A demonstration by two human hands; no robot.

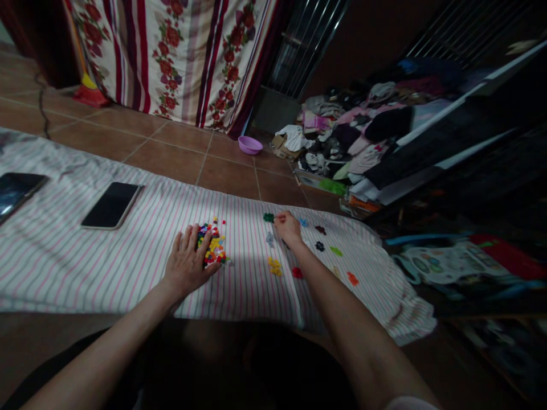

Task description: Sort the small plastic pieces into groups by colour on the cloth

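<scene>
My left hand (188,261) lies spread at the left edge of a pile of small mixed-colour pieces (217,246) on the striped cloth (245,296). My right hand (288,226) is closed beside the dark green group (268,217), its fingers pinched; whatever they hold is too small to name. Nearby are single-colour groups: grey (269,239), yellow (274,266), red (297,273), blue (303,222), brown (320,229), black (319,246), light green (336,251) and orange (352,278). A pale group (335,271) sits close to my right forearm.
One phone (111,205) lies left of the pile, and another (19,191) is at the far left edge. Past the cloth, a purple basin (250,146) stands on the tiled floor near a heap of clothes (350,128). A flowered curtain (171,57) hangs behind.
</scene>
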